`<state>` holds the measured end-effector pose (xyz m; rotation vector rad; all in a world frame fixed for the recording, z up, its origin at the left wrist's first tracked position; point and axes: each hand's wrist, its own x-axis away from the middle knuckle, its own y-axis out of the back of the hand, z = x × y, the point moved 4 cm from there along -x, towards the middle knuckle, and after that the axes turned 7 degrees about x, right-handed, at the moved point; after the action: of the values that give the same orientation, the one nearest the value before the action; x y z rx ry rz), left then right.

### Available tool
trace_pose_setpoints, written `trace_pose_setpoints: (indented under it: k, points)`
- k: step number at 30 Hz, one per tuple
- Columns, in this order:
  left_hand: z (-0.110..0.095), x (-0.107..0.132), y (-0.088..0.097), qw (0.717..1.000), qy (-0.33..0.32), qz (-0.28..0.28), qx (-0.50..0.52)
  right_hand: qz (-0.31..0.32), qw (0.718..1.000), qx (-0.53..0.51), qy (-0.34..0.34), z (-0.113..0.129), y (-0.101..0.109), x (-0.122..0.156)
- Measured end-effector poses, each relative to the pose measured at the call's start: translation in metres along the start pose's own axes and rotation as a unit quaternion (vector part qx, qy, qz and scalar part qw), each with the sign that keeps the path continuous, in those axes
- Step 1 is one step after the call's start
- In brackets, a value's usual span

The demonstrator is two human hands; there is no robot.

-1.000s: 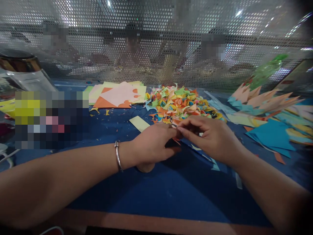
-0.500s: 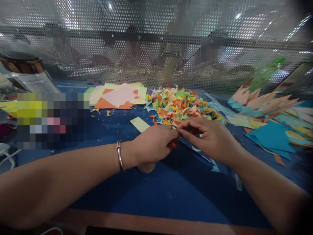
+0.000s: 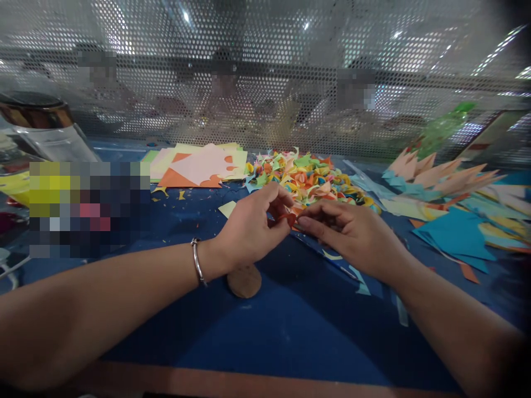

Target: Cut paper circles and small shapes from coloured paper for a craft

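Observation:
My left hand (image 3: 249,229), with a metal bangle on its wrist, and my right hand (image 3: 348,235) meet over the blue table top (image 3: 290,315). Both pinch a small red-orange paper piece (image 3: 287,217) between their fingertips. Just beyond them lies a heap of small curled coloured paper pieces (image 3: 309,177). A round tan disc (image 3: 244,280) rests on the table under my left wrist.
Flat sheets of orange, pink and yellow paper (image 3: 199,164) lie at the back left. Pointed paper cut-outs and blue sheets (image 3: 452,204) spread at the right. A jar (image 3: 39,127) stands far left. A perforated metal screen (image 3: 265,77) closes the back, with people behind it.
My left hand has lifted and turned, uncovering the tan disc. The small red-orange piece now shows between both hands' fingertips.

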<state>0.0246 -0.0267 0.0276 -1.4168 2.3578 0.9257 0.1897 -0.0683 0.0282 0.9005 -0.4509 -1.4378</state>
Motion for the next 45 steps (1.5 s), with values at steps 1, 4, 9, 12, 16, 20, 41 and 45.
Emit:
trace_pose_setpoints:
  k: [1, 4, 9, 12, 16, 20, 41, 45]
  points:
    - [0.000, 0.000, 0.000, 1.000, -0.001, -0.005, 0.003, 0.004, 1.000, -0.003, 0.003, 0.001, -0.001, 0.000]
    - [0.000, 0.000, 0.000, 1.000, -0.001, -0.011, 0.015, 0.017, 1.000, -0.020, 0.006, 0.004, -0.003, 0.000]
    - [0.000, 0.000, 0.000, 1.000, -0.014, -0.007, 0.009, 0.028, 0.999, -0.029, 0.004, 0.003, -0.006, 0.001]
    - [0.000, 0.001, 0.000, 1.000, -0.031, -0.003, 0.000, 0.029, 0.999, -0.027, 0.012, 0.004, -0.006, 0.001]
    - [0.001, 0.002, -0.001, 0.999, -0.039, -0.006, 0.005, 0.023, 0.999, -0.029, 0.020, 0.006, -0.005, 0.000]
    - [0.002, 0.002, -0.002, 0.999, -0.023, -0.017, 0.034, 0.026, 0.999, -0.036, 0.014, 0.007, -0.005, 0.000]
    - [0.009, 0.001, -0.002, 0.986, 0.052, 0.000, 0.158, 0.008, 0.999, -0.028, 0.022, 0.010, -0.004, 0.001]
    - [0.008, 0.000, -0.003, 0.986, 0.057, -0.001, 0.156, 0.014, 0.999, -0.032, 0.018, 0.009, -0.005, 0.001]
